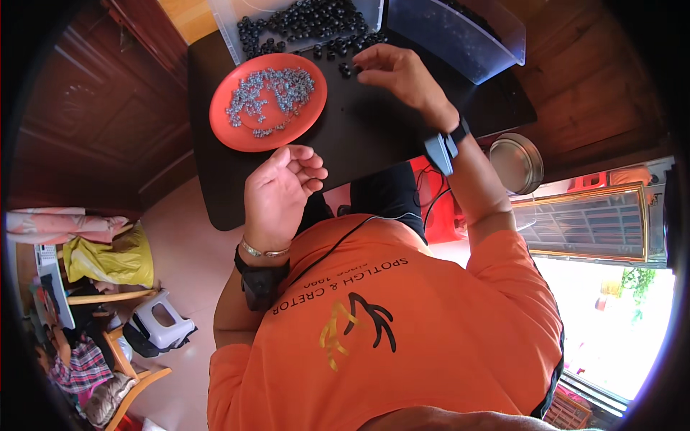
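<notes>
My left hand (pixel 279 192) hovers over the near edge of the black table (pixel 366 136), fingers curled loosely inward; I cannot see anything in it. It sits just below an orange-red plate (pixel 233 133) that carries several small grey metal parts (pixel 272 97). My right hand (pixel 399 72) reaches to the far side of the table, its fingertips down among small black round pieces (pixel 343 50) spilling from a clear plastic tray (pixel 233 39). Whether those fingers pinch a piece is hidden. Each wrist wears a black band.
A second clear plastic bin (pixel 467 39) stands at the far right of the table. A round metal tin (pixel 519 161) lies on the floor to the right. Chairs with cloth and a small white stool (pixel 162 323) stand at the left. Wooden cabinets surround the table.
</notes>
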A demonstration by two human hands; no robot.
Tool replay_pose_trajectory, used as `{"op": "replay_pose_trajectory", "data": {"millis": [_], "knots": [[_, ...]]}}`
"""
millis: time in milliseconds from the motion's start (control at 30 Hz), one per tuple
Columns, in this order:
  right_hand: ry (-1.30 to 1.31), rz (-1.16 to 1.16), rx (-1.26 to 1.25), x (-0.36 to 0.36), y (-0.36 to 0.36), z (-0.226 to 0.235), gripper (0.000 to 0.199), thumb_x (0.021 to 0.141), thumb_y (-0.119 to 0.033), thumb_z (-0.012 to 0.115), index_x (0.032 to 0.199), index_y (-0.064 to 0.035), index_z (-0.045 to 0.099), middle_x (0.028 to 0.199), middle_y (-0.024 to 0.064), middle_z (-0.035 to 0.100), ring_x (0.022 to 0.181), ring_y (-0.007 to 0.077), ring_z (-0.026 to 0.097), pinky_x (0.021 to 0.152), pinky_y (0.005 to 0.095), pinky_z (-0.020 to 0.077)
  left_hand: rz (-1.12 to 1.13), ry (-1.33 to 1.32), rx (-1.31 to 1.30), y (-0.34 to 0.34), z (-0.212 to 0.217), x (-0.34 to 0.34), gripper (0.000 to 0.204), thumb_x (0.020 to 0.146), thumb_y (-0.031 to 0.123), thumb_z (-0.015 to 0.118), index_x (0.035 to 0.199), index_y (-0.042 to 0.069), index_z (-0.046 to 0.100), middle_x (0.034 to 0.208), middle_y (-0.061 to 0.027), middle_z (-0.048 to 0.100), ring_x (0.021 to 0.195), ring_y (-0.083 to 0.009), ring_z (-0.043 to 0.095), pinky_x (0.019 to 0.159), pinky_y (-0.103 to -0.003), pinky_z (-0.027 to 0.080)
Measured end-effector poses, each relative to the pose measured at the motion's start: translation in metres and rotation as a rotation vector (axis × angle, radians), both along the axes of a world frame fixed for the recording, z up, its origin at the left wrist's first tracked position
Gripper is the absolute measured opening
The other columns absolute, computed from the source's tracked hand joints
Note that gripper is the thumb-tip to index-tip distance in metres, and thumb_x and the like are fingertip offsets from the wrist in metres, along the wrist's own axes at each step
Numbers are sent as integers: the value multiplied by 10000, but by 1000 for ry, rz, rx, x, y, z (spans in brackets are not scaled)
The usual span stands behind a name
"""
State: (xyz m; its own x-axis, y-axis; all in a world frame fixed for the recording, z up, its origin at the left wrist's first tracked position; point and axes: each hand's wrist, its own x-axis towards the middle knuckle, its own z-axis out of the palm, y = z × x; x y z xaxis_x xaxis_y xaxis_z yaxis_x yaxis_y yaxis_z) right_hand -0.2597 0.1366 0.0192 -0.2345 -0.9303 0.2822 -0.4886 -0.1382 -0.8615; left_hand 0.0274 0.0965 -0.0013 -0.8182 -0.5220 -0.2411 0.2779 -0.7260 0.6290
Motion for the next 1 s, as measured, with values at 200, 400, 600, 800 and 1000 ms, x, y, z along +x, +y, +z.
{"op": "replay_pose_trajectory", "data": {"millis": [200,400,600,800,1000], "knots": [[-373,230,-87,80,31,12,265,793,68,686,1037,-27,650,955,9,649,881,85,603,805,234,498,10,-23,-100,1,6,-13,317,950,288,431,1074,26,559,979,-82,609,884,-189,583,780,-302,434],[-136,233,-164,102,33,11,214,758,10,727,961,-45,685,950,32,674,918,141,635,824,274,514,-15,20,-92,4,2,-16,299,949,290,433,1084,47,544,983,-78,606,886,-190,578,771,-298,420],[38,207,-274,108,32,1,226,723,-23,764,935,-55,696,924,53,671,926,191,630,821,310,508,-24,25,-92,7,1,-14,273,948,282,442,1096,69,526,985,-63,602,884,-189,574,771,-310,410],[85,143,-306,113,33,-2,242,717,-61,782,942,-58,693,909,57,682,928,196,633,821,315,510,-6,63,-132,10,0,-12,262,945,258,460,1109,63,522,988,-57,599,886,-177,574,767,-299,413],[-538,123,-162,115,37,-2,190,827,-108,717,998,-34,676,967,46,678,945,169,629,867,305,485,212,64,-565,0,32,5,241,918,167,456,1033,-20,555,993,-132,605,878,-211,587,764,-311,444]]}}
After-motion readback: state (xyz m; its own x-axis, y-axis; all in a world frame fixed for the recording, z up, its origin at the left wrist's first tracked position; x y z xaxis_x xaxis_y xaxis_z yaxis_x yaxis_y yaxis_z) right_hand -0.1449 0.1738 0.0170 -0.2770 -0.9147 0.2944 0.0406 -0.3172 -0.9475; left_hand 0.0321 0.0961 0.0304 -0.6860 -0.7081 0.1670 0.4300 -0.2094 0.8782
